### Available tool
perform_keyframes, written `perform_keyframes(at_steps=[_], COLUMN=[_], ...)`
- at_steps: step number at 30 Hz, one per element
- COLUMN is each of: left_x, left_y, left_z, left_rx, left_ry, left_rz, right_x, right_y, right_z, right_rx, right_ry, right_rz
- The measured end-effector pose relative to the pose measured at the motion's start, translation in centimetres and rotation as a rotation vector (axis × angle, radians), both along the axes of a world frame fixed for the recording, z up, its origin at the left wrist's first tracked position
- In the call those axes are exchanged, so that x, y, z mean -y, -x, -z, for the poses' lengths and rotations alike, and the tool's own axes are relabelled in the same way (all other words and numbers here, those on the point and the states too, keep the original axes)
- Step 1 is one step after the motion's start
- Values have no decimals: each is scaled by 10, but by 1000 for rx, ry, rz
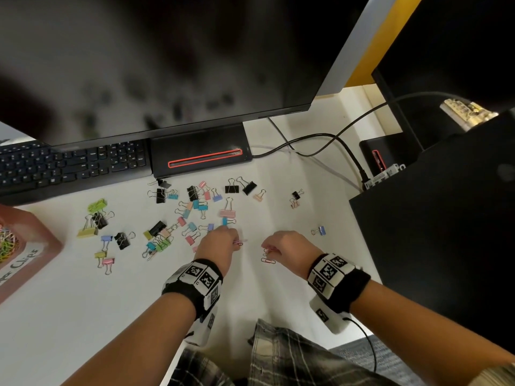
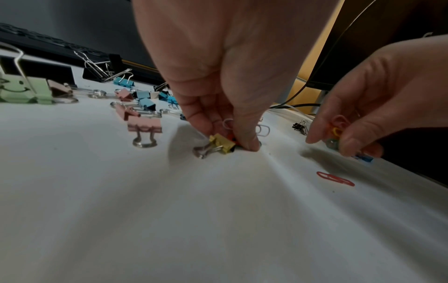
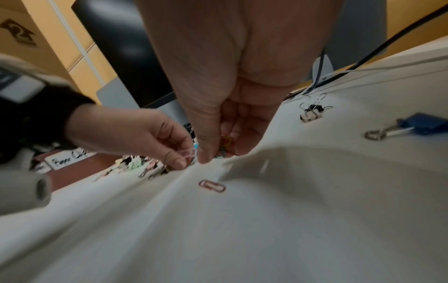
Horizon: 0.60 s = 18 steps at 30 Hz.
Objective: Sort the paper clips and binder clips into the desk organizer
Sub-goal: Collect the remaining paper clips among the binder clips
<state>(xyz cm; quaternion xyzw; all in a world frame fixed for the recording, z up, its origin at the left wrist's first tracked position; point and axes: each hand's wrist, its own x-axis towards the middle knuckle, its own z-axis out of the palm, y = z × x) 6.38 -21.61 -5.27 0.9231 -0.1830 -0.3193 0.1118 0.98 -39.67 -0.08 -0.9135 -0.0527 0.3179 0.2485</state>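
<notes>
My left hand (image 1: 235, 242) pinches a pink paper clip (image 3: 188, 153) low over the white desk, with its fingertips (image 2: 249, 147) down beside a yellow binder clip (image 2: 221, 143). To its right, my right hand (image 1: 266, 250) holds a small bunch of coloured paper clips (image 3: 225, 141) in curled fingers. A red paper clip (image 1: 268, 260) lies loose on the desk just below that hand. Several binder clips (image 1: 189, 215) in many colours are scattered left of and behind the hands. The brown desk organizer (image 1: 41, 246) stands at the far left with paper clips inside.
A keyboard (image 1: 69, 165) and a monitor base (image 1: 200, 151) sit behind the clips. Black cables (image 1: 334, 140) run to the right, where a black box (image 1: 446, 218) borders the desk. A blue binder clip (image 1: 320, 230) and two small ones (image 1: 296, 197) lie apart at the right.
</notes>
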Motion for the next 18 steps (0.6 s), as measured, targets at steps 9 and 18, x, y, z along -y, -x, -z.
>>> perform_keyframes(at_steps=[9, 18], left_x=[3, 2], left_y=[0, 2], left_z=[-1, -2], left_rx=[5, -9], left_ry=[-21, -12], left_rz=[-19, -9], right_x=[-13, -18], right_y=[16, 11], right_z=[15, 24], right_rx=[-25, -19], right_ry=[89, 175], right_rz=[18, -57])
